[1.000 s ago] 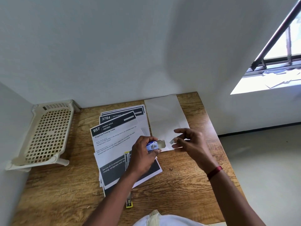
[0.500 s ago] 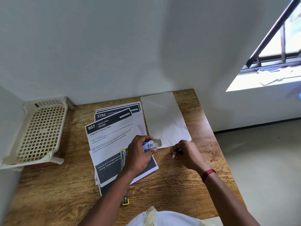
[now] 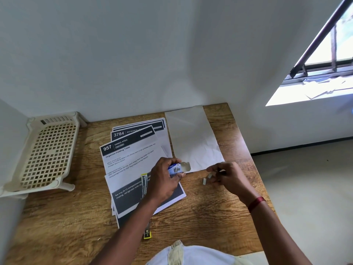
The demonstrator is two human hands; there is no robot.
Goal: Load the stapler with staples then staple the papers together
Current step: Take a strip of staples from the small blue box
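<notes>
My left hand (image 3: 162, 182) grips a small blue staple box (image 3: 174, 168) with its end flap open, held above the printed papers (image 3: 129, 159). To its right, my right hand (image 3: 227, 176) hovers low over the table, fingertips pinching a short staple strip (image 3: 210, 175). Another short strip (image 3: 204, 181) lies on the wood just below it. The yellow-and-black stapler (image 3: 144, 183) lies opened flat on the papers, its middle hidden under my left forearm, its tail end visible close to me. A blank white sheet (image 3: 193, 142) lies right of the stack.
A cream plastic lattice rack (image 3: 47, 152) stands at the table's left against the wall. The wooden table (image 3: 210, 217) ends at the right, with floor (image 3: 305, 188) beyond. The wall runs along the back edge.
My right hand moved away from the box's flap down to the table on the right, where small staple strips now show. The left hand keeps hold of the box.
</notes>
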